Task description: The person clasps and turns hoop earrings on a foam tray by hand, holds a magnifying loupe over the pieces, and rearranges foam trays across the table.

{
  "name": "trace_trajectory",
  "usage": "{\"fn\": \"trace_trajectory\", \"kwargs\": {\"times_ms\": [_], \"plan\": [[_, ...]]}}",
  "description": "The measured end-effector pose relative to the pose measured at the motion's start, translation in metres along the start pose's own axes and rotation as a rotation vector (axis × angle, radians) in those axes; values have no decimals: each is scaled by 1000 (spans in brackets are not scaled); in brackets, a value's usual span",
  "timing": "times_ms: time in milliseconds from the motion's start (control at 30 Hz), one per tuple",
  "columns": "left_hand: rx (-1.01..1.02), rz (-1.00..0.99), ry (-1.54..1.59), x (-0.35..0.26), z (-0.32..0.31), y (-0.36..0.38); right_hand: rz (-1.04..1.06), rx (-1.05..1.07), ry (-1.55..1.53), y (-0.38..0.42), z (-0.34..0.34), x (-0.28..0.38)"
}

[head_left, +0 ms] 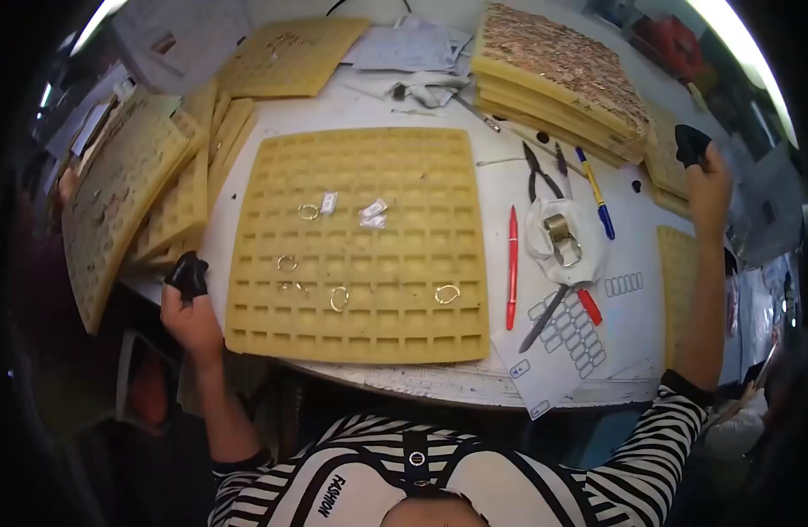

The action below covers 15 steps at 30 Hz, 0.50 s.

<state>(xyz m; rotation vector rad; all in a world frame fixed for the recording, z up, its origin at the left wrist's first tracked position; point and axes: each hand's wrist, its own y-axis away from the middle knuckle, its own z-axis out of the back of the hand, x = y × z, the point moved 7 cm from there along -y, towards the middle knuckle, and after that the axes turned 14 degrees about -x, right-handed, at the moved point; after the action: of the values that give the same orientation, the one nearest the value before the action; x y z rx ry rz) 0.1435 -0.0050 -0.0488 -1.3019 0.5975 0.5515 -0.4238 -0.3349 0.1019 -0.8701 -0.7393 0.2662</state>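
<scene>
My left hand (189, 318) is at the table's front left edge, black covers on its fingertips. Its fingers are loosely bent and apart, with nothing seen in them. Beside it lies a yellow tray (360, 344) of small square pockets. Several gold-coloured rings lie on this tray, among them a ring (447, 294) at the right and a ring (339, 299) near the front. Small white tags (374, 211) lie farther back. My right hand (710, 180) is raised at the far right, by the stacked trays. Black covers its fingertips too; the fingers look apart and hold nothing visible.
Yellow trays (127, 180) lean in a pile at the left. A tall stack of trays (557, 66) stands at the back right, small pieces covering its top. Black-handled pliers (542, 173), a red pen (512, 268), a blue-and-yellow pen (597, 195), tweezers (544, 319) and a printed sheet (628, 321) lie right of the tray.
</scene>
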Motion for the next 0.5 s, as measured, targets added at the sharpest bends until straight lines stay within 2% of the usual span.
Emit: {"fn": "trace_trajectory", "kwargs": {"times_ms": [67,133,200,267,333,400,500], "plan": [[18,60,86,-8,-3,1,-38,207,-332,40,-21,70],[13,81,87,-9,-4,1,211,386,-342,78,-36,144],[18,76,89,-13,-5,3,250,661,-282,116,-49,189],[18,61,99,-16,-6,1,327,780,-343,148,-63,209],[45,42,86,-18,-8,1,526,852,-221,169,-71,223],[51,22,90,-16,-7,1,544,838,-181,179,-78,227],[73,-22,49,-12,-7,4,688,859,-199,188,-80,235]]}}
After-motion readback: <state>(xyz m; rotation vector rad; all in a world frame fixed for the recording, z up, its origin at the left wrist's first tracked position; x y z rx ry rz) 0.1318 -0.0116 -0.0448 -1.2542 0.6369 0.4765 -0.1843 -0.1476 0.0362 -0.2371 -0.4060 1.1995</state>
